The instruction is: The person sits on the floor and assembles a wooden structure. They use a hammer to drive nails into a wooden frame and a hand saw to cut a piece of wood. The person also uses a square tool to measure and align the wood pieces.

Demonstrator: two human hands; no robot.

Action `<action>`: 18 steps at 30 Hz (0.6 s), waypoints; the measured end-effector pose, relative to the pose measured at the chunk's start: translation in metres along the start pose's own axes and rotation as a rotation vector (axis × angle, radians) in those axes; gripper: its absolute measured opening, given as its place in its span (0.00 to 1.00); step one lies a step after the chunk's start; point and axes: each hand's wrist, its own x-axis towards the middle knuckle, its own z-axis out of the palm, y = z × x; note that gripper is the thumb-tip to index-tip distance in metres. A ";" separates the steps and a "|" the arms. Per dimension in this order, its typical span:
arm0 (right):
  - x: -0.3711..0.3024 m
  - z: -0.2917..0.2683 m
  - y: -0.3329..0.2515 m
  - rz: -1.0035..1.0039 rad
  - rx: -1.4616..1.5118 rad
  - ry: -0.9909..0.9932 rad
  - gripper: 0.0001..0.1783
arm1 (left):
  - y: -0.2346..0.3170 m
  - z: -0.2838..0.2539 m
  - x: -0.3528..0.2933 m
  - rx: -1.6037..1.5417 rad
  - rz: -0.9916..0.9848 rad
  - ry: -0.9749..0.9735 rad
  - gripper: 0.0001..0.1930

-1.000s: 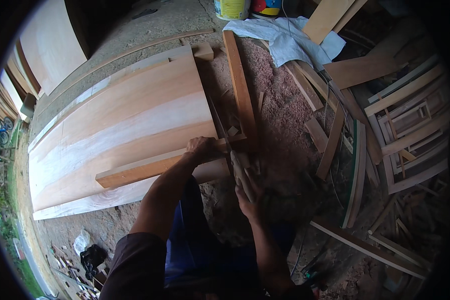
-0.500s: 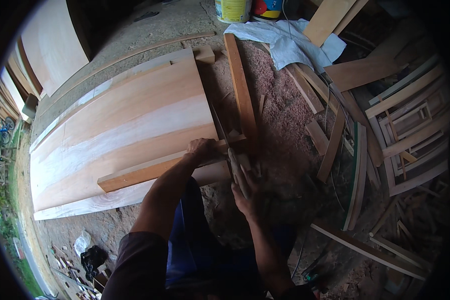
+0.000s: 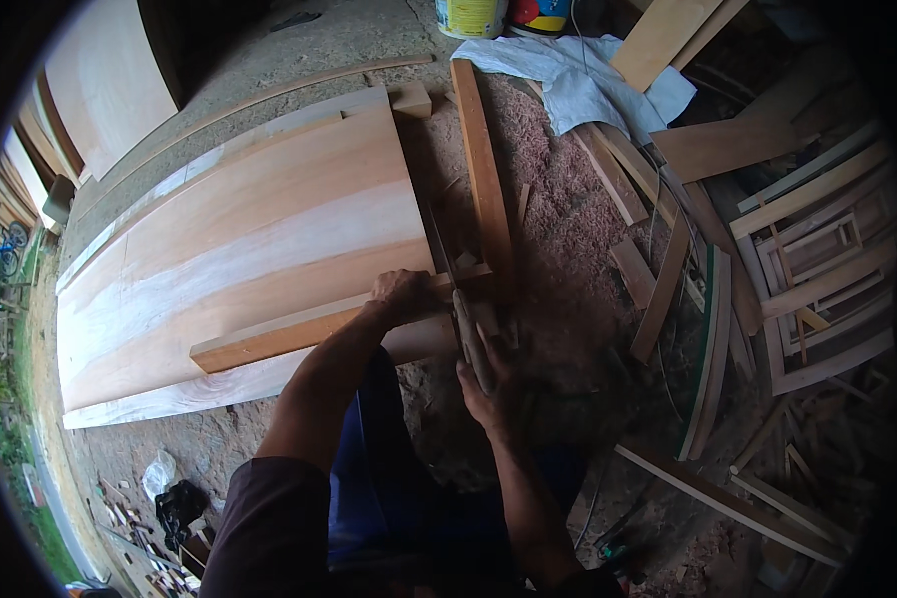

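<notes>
A thick wooden beam [image 3: 281, 337] lies across the near part of a broad plywood panel [image 3: 259, 209], its right end sticking out past the panel's edge. My left hand [image 3: 403, 294] is closed over the beam close to that end. In my right hand [image 3: 490, 387] is the handle of a handsaw [image 3: 471, 339]. The saw's thin blade [image 3: 442, 244] runs away from me and crosses the beam just right of my left hand. How deep the blade sits in the wood I cannot tell.
Another beam [image 3: 481, 169] lies lengthwise beyond the saw, beside reddish wood shavings [image 3: 558, 189]. Loose boards [image 3: 660, 284] and wooden frames [image 3: 827, 269] crowd the right side. A white sheet [image 3: 578, 85] and a yellow bucket [image 3: 471, 17] are at the back. A black plastic bag [image 3: 179, 510] lies at lower left.
The view has shifted slightly. Both hands keep their places on the beam and the saw; any stroke of the saw between the two frames is too small to make out.
</notes>
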 end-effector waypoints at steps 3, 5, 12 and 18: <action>-0.088 -0.019 0.019 -0.088 0.117 0.026 0.30 | -0.013 -0.002 0.006 -0.012 0.013 -0.020 0.36; -0.158 -0.066 -0.010 0.159 0.228 -0.115 0.29 | -0.022 -0.003 0.010 -0.002 0.041 -0.042 0.36; -0.042 -0.004 0.031 0.041 0.314 0.039 0.29 | 0.013 -0.002 -0.003 0.019 -0.004 0.012 0.33; -0.111 -0.036 0.005 0.049 0.386 -0.065 0.29 | -0.015 -0.007 0.006 0.037 -0.001 -0.089 0.33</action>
